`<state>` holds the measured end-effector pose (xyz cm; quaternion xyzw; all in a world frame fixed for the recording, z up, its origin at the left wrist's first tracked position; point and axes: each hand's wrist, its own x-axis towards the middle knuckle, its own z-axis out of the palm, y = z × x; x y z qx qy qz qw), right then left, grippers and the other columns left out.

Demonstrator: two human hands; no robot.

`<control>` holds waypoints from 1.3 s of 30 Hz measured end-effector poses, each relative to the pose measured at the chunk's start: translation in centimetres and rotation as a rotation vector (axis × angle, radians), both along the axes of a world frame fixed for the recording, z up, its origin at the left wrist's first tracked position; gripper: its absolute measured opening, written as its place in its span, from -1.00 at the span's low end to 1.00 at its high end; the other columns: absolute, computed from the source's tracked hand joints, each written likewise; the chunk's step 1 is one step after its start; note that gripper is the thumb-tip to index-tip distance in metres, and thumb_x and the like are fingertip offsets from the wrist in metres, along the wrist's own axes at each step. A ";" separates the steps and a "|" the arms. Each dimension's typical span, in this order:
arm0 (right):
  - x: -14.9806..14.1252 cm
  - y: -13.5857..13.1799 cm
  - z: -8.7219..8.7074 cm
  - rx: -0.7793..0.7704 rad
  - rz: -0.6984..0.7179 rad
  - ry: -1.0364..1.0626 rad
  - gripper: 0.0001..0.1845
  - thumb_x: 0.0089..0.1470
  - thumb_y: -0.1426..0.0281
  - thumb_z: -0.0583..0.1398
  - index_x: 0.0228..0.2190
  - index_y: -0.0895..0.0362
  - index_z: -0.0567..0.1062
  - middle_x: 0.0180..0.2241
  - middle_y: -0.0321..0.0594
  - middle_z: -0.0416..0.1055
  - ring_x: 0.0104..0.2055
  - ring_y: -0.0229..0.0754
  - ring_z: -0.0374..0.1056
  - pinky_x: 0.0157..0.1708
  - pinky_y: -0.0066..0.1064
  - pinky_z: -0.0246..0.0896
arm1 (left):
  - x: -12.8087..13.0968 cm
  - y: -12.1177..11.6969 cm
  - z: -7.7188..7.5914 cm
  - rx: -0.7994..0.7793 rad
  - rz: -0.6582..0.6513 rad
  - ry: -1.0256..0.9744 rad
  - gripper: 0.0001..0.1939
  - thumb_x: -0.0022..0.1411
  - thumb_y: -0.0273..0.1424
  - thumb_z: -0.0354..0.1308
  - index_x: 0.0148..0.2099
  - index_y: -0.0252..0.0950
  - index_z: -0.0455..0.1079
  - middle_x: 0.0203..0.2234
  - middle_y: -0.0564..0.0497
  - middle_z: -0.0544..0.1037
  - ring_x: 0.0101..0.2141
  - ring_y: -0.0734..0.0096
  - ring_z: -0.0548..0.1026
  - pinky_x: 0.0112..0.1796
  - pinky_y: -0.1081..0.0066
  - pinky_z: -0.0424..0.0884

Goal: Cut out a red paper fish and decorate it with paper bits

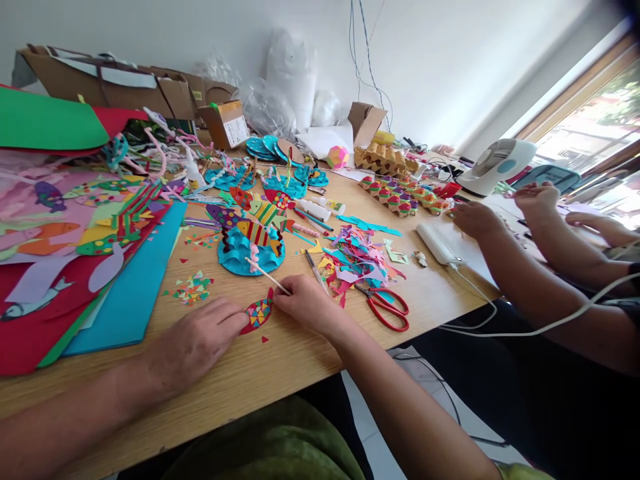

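A red paper fish (pixel 258 315) decorated with small coloured triangles lies on the table in front of me. My left hand (pixel 203 337) has its fingertips on the fish's left edge, gripping it against the tabletop. Between the fingers of my right hand (pixel 305 303) is a thin pale stick (pixel 267 275), slanting up to the left beside the fish's tail. A loose red triangle (pixel 265 339) sits just below the fish. Left of it is a small pile of coloured paper triangles (pixel 194 288). Behind the stick stands a blue egg-carton disc (pixel 235 261) carrying striped paper fish (pixel 260 239).
Red-handled scissors (pixel 389 310) lie right of my hand, near paper scraps (pixel 363 257) and a pen (pixel 316 270). Coloured sheets (pixel 145 293) cover the left side. At right, another person's hands (pixel 477 220) are near a white power strip (pixel 437 243) with a cable.
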<state>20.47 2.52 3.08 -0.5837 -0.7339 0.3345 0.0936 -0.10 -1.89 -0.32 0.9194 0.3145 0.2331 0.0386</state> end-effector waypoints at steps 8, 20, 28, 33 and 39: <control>-0.4 -0.2 0.3 0.005 -0.004 -0.085 -0.80 -0.07 0.46 0.12 -0.50 0.20 0.56 -0.57 -0.30 0.38 -0.56 -0.33 0.07 -0.59 -0.49 -0.11 | 0.2 0.1 0.0 0.031 -0.014 -0.037 -0.71 0.35 -0.54 -0.16 -0.18 -0.35 0.41 -0.34 -0.07 0.53 -0.30 0.31 0.46 -0.28 0.38 0.43; -0.7 -0.3 0.6 0.013 0.013 -0.130 -0.80 -0.07 0.48 0.13 -0.46 0.19 0.58 -0.51 -0.21 0.47 -0.53 -0.30 0.16 -0.58 -0.49 -0.08 | 0.1 0.1 -0.5 0.014 0.003 -0.050 -0.69 0.35 -0.54 -0.17 -0.15 -0.31 0.42 -0.31 -0.05 0.54 -0.28 0.32 0.47 -0.26 0.36 0.44; -0.7 -0.4 0.2 0.043 0.012 -0.131 -0.81 -0.05 0.49 0.13 -0.45 0.19 0.57 -0.50 -0.19 0.48 -0.50 -0.28 0.22 -0.57 -0.49 -0.08 | 0.0 0.1 -0.4 -0.001 0.007 -0.056 -0.68 0.34 -0.53 -0.18 -0.14 -0.29 0.42 -0.31 -0.05 0.54 -0.28 0.32 0.47 -0.26 0.36 0.44; -0.6 -0.5 0.0 0.053 0.016 -0.111 -0.82 -0.06 0.48 0.13 -0.44 0.18 0.55 -0.49 -0.19 0.48 -0.50 -0.27 0.22 -0.56 -0.48 -0.06 | 0.0 0.0 -0.3 0.032 -0.003 -0.044 -0.70 0.35 -0.53 -0.18 -0.14 -0.31 0.40 -0.31 -0.05 0.53 -0.28 0.33 0.48 -0.25 0.38 0.44; -0.7 -0.5 0.3 0.049 0.007 -0.080 -0.85 -0.08 0.51 0.15 -0.45 0.17 0.53 -0.48 -0.21 0.47 -0.49 -0.28 0.23 -0.54 -0.50 -0.03 | 0.0 0.0 -0.6 0.013 0.000 -0.047 -0.72 0.35 -0.54 -0.16 -0.11 -0.31 0.39 -0.29 -0.06 0.52 -0.26 0.31 0.47 -0.24 0.35 0.44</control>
